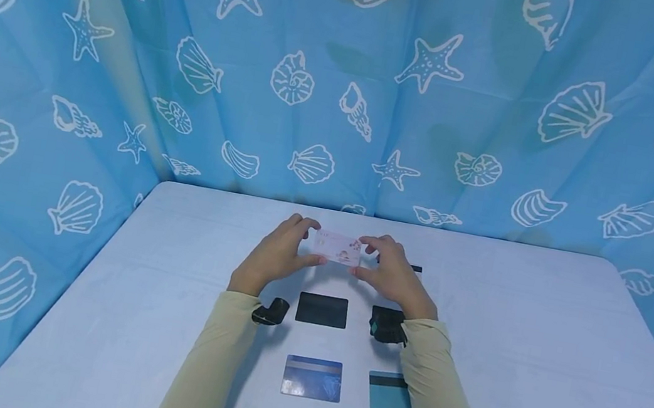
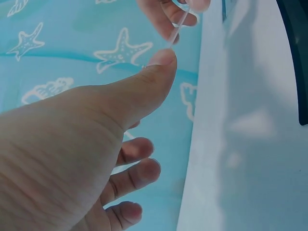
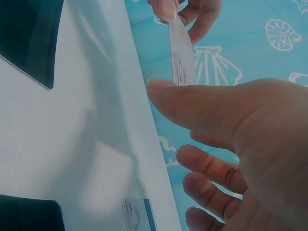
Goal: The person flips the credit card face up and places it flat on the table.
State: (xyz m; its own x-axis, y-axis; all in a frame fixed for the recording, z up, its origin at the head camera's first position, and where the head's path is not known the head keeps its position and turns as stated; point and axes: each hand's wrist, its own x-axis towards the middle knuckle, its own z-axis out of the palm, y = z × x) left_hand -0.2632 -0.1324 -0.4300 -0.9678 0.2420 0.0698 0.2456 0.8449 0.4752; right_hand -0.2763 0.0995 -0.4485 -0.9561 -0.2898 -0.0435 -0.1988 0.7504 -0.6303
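Note:
A pale pink card (image 1: 337, 247) with a printed floral pattern is held up above the far part of the table. My left hand (image 1: 279, 254) pinches its left edge between thumb and fingers, while my right hand (image 1: 390, 271) pinches the right edge. In the left wrist view the card (image 2: 180, 24) shows edge-on beyond the left thumb (image 2: 161, 60). From the right wrist the card (image 3: 182, 55) appears as a narrow, slanted strip between both hands, and the lower fingers of the right hand (image 3: 231, 125) are loosely bent.
On the white table (image 1: 190, 246) lie a black card (image 1: 322, 310), a blue card (image 1: 312, 378) and a teal card (image 1: 388, 396) partly under the right sleeve. Another card with a dark stripe (image 1: 417, 269) is mostly hidden behind the right hand. A blue shell-patterned curtain (image 1: 340, 127) hangs behind.

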